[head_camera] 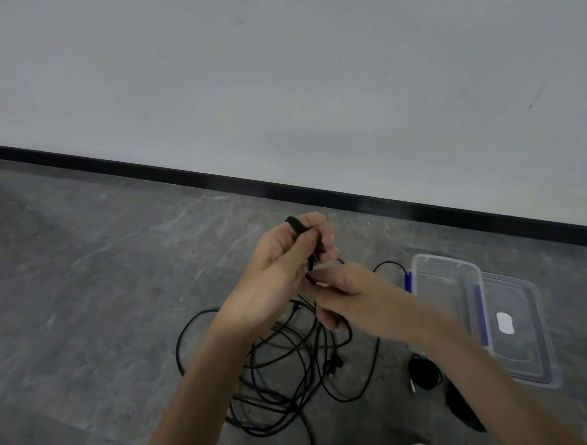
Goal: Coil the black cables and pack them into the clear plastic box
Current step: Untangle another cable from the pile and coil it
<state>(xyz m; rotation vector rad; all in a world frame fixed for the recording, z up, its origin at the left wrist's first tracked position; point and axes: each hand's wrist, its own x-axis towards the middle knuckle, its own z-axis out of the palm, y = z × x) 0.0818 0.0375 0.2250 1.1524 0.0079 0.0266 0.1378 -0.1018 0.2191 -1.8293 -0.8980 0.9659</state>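
Above the floor tangle of black cables [285, 364], left hand [274, 277] curls round a small coil [297, 225]; right hand [342, 297] pinches its lower end. Right: clear box [441, 259], open, lid [531, 313] touching its right side, white sticker [505, 324] unreadable.

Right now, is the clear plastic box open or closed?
Open. The clear plastic box has no lid on; its lid lies flat right beside it, and nothing shows inside.
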